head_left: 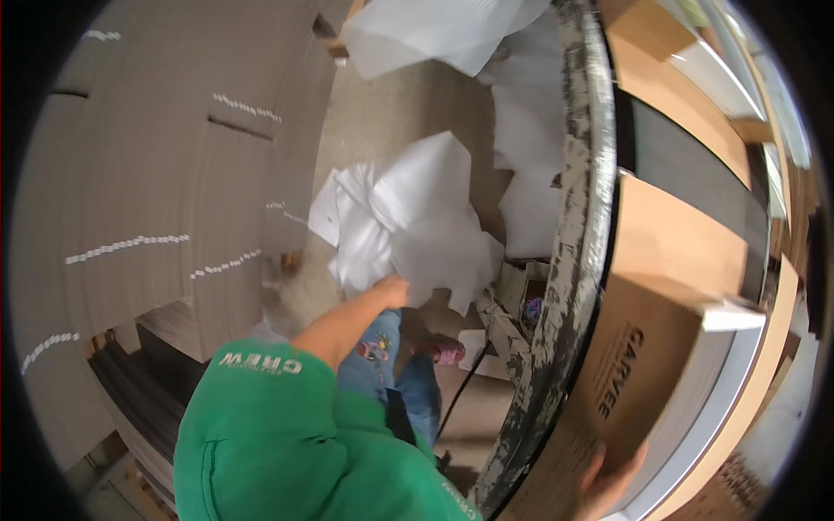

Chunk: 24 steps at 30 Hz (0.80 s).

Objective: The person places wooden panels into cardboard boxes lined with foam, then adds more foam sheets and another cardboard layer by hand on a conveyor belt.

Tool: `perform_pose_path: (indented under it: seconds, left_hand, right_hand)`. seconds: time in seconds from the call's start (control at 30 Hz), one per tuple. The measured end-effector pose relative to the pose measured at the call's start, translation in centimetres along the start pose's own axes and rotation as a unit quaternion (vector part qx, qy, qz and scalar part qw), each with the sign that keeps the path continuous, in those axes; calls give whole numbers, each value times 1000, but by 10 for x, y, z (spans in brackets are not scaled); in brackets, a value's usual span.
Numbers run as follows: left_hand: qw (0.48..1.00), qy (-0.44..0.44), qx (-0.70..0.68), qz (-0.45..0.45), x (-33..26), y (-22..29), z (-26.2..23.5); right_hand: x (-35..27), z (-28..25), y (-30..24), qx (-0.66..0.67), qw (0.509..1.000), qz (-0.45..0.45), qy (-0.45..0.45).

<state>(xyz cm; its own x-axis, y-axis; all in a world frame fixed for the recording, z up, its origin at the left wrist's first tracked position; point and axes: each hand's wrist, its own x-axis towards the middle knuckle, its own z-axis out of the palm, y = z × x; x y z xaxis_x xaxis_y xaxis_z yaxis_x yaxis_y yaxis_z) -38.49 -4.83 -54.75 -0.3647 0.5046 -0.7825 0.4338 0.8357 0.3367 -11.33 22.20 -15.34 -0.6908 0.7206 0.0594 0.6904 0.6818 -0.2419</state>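
Note:
My left hand (393,290), at the end of a green sleeve, grips a crumpled bunch of white foam sheets (417,217) that hangs over the floor. My right hand (611,479) is at the lower edge, fingers laid on the near corner of a brown cardboard box (669,252) with a white slab (725,382) sticking out of its open end. The box lies on a worktable with a worn grey edge (578,217).
Tall stacks of flat grey-brown cardboard (165,174) fill the left side. More white foam sheets (434,30) lie at the top and beside the table (530,130). Below are the concrete floor (391,122), my jeans, a pink shoe (445,351) and a black cable (456,395).

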Motion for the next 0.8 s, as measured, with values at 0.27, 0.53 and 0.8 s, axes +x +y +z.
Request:
perform_pose_path:
  seconds: [0.27,0.53,0.8]
  left_hand:
    - [979,-106,147,87,190,52,-58]
    - [997,-61,-25,28,276,36,3]
    - [951,-276,60,122,125,29,69]
  right_hand:
    - [30,14,-28,-163,984,-71,8]
    - [7,21,14,-297,933,-45,199]
    - [35,3,1,-368,920,-129,20]
